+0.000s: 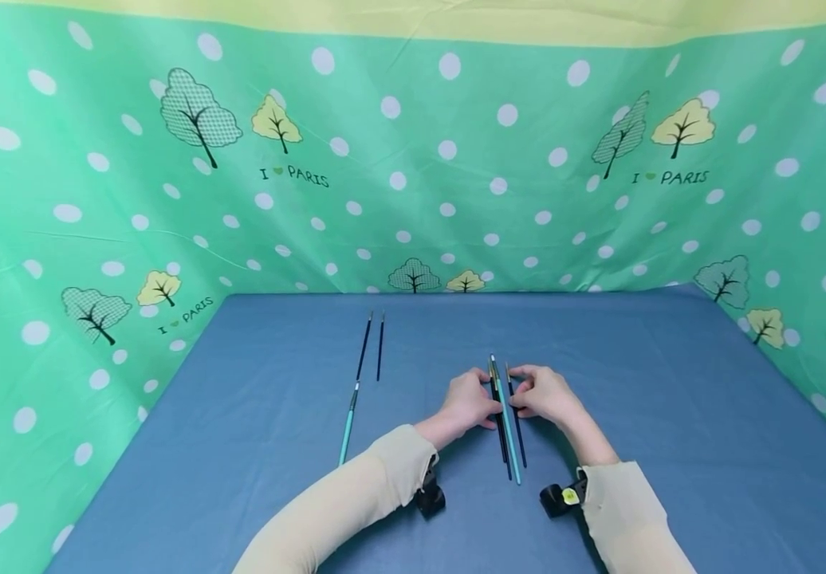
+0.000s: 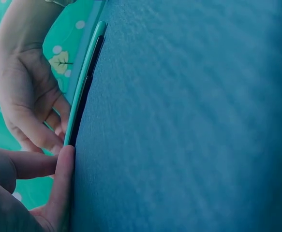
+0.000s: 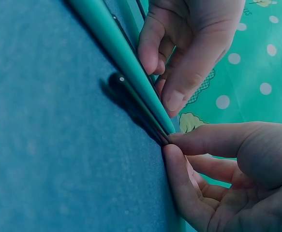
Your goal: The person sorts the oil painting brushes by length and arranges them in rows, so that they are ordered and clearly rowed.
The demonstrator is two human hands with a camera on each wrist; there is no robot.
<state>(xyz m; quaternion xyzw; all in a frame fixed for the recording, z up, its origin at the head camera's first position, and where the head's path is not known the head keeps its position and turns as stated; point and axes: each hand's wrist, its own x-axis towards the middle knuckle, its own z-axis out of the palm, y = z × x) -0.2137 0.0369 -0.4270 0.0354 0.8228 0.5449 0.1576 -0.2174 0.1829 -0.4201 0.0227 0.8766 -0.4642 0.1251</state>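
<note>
Between my hands, a small group of thin paintbrushes lies side by side on the blue cloth, bristles toward the far side. A teal-handled paintbrush lies in the middle. Dark paintbrushes lie close along its left. My left hand holds this group from the left, curled fingers and thumb at the handles. On the other side, my right hand pinches a separate black paintbrush between thumb and index finger. That brush is angled slightly away from the teal one, its handle end close over the cloth in the right wrist view.
Left of my arms lie two dark paintbrushes, one leaning and one nearly straight. Nearer me is another teal-handled paintbrush, partly behind my left sleeve. A green dotted curtain borders the blue-covered table at the back and sides.
</note>
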